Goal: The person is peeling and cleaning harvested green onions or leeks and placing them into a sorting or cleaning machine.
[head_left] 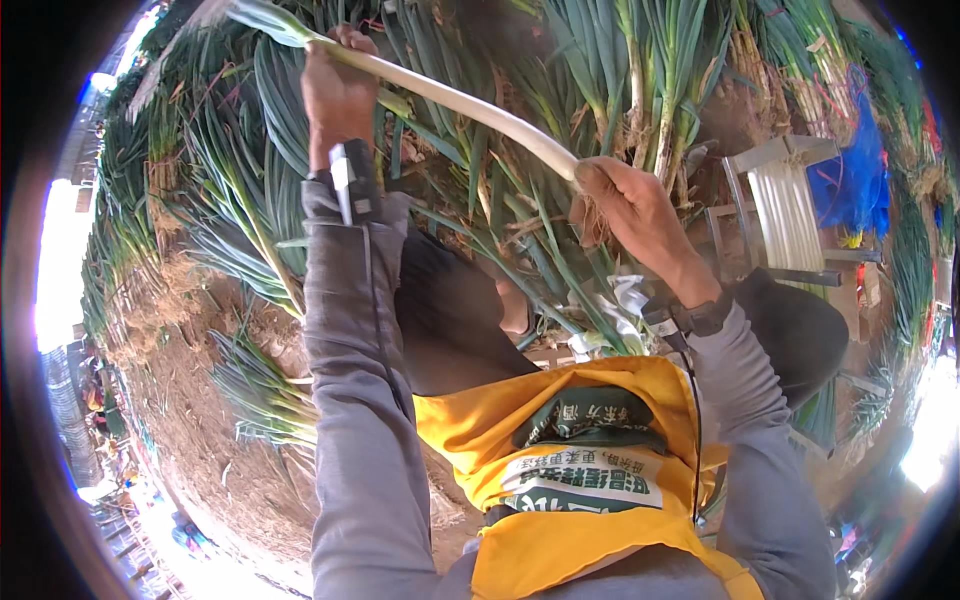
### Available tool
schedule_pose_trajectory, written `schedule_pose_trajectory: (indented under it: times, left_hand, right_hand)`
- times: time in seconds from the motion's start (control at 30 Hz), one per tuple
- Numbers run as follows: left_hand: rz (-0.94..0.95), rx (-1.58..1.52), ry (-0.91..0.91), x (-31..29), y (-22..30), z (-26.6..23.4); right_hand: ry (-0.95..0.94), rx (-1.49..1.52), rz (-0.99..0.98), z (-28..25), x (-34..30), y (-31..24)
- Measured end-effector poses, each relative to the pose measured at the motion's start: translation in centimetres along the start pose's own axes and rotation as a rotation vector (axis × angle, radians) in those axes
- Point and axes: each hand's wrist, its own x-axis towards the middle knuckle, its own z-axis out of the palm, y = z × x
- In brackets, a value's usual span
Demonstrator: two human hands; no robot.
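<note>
A long leek point(470, 106) with a white stalk stretches between my two hands, its green top at the upper left and its root end at the right. My left hand point(340, 90) is closed round the stalk just below the leaves. With its fingers wrapped round the root end, my right hand point(640, 205) grips the other end, and some thin roots hang beneath it. Under the stalk lie loose green leaves and scraps point(500, 220) on the ground in front of me.
Heaps of leeks point(200, 170) stand and lie along the left and far side. More upright bundles point(660, 60) are at the far right. A metal stool with pale slats point(782, 205) stands right, beside a blue plastic bag point(850, 175). A small bunch point(265, 390) lies on the soil at left.
</note>
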Motion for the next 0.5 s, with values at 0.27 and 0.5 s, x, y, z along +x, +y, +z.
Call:
schedule_pose_trajectory:
  times: [0.27,0.5]
  left_hand:
    - [0.331,0.243,0.197,0.2,1.3,-1.6]
    - [0.373,0.225,0.207,-1.6,-1.9,2.4]
  right_hand:
    - [0.036,-0.630,-0.189,-1.4,-5.4,4.8]
    - [-0.228,-0.836,-0.136,-0.8,-3.0,4.8]
